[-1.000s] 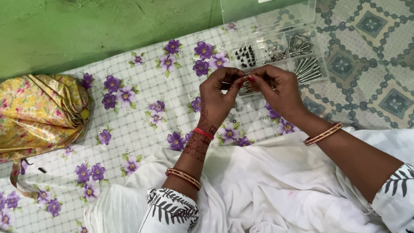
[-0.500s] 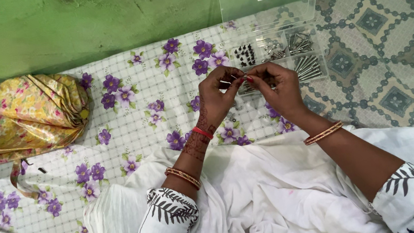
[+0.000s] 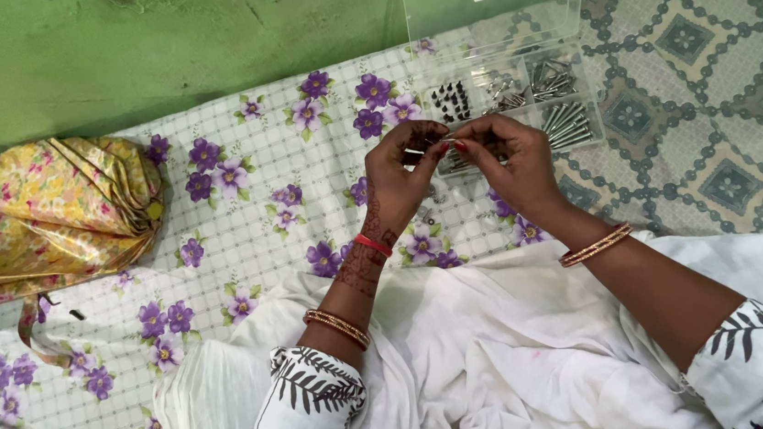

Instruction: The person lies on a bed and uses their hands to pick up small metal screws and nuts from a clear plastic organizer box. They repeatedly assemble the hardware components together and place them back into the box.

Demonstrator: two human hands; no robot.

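Observation:
My left hand [image 3: 401,178] and my right hand [image 3: 510,162] meet fingertip to fingertip just in front of a clear plastic compartment box [image 3: 573,87]. Between the fingers of both hands I pinch a small metal screw [image 3: 442,142]; most of it is hidden by the fingers. The box holds black screws [image 3: 452,101] in one compartment and silver bolts [image 3: 567,125] and other metal fasteners in the others. Its transparent lid [image 3: 492,2] stands upright against the green wall.
A bedsheet with purple flowers [image 3: 243,208] covers the surface. A yellow floral cloth bundle [image 3: 59,210] lies at the left. A patterned grey mat [image 3: 712,103] lies to the right. White cloth [image 3: 505,360] covers my lap. The green wall [image 3: 155,41] is behind.
Both hands stay in the same place; the fingers have shifted slightly around the small metal piece, as if turning it.

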